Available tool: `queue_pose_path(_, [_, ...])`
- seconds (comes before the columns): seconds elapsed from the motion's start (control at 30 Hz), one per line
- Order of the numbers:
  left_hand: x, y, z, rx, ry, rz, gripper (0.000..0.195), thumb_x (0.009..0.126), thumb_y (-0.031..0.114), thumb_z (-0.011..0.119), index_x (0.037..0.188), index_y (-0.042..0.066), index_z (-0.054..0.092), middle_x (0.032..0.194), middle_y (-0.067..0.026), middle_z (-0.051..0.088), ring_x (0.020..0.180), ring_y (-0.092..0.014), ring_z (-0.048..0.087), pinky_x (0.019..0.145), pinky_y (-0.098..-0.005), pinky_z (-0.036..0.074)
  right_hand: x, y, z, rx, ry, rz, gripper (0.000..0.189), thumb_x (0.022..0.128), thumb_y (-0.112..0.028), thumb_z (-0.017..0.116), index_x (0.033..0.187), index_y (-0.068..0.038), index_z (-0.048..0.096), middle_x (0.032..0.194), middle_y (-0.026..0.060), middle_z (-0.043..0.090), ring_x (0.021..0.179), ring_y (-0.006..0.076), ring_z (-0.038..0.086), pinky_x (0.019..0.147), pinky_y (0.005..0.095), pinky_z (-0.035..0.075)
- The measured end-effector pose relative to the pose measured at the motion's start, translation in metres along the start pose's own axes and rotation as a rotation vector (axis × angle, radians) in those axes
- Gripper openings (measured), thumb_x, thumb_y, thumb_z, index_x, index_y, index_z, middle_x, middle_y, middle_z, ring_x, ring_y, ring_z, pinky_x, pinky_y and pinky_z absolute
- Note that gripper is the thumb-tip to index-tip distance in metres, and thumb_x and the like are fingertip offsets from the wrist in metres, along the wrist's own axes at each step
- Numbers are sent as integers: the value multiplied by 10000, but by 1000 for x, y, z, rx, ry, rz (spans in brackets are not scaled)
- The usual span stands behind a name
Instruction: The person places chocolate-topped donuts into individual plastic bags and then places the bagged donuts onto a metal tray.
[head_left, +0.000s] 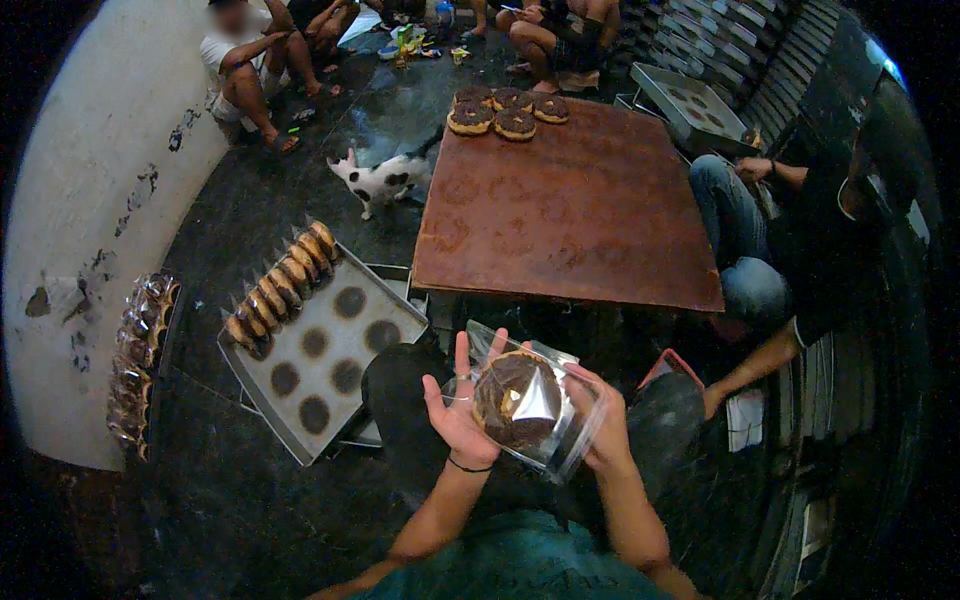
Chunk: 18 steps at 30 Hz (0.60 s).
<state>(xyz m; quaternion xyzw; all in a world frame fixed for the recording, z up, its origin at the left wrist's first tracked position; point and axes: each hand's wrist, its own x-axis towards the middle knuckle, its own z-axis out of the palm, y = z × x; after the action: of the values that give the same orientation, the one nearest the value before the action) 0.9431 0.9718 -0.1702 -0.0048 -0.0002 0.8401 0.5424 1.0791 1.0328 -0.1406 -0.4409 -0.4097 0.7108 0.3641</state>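
Just above my lap, a chocolate-topped ring doughnut (517, 401) lies inside a transparent plastic bag (562, 450). My left hand (469, 424) supports the bagged doughnut from the left, its palm up and fingers spread partly behind the plastic. On the other side my right hand (604, 416) grips the bag, its fingers partly seen through the film. Past my hands stands a low table with a reddish-brown top (570, 225). Several unwrapped chocolate-topped doughnuts (514, 124) sit at its far left corner, and ring-shaped marks show on the surface.
To my left, a metal baking tray (405, 319) holds a row of bagged doughnuts (281, 289). More wrapped doughnuts (142, 360) lie by the wall. A spotted cat (386, 180) stands left of the table. A co-worker (795, 217) sits at right, near another tray (694, 105). Several people sit farther back.
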Motion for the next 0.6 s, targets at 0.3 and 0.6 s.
queue_pose_path(0.3, [-12,-16,0,220,241,-120,632,861,609,377,1292,149,414,1221,-99,513,1113,-236,493,978,-414,366,-3,-41,47,-1193,-501,-1150,190,660,-128,660,842,-89,622,782,73,546,729,251,554,624,340,456])
queue_pose_path(0.6, [-2,-18,24,145,106,-115,572,877,407,434,1330,73,326,1320,-140,411,1219,-329,408,1005,-564,316,-38,-28,14,-1063,-617,-693,223,713,-92,684,919,-39,616,830,91,573,686,275,599,598,351,500])
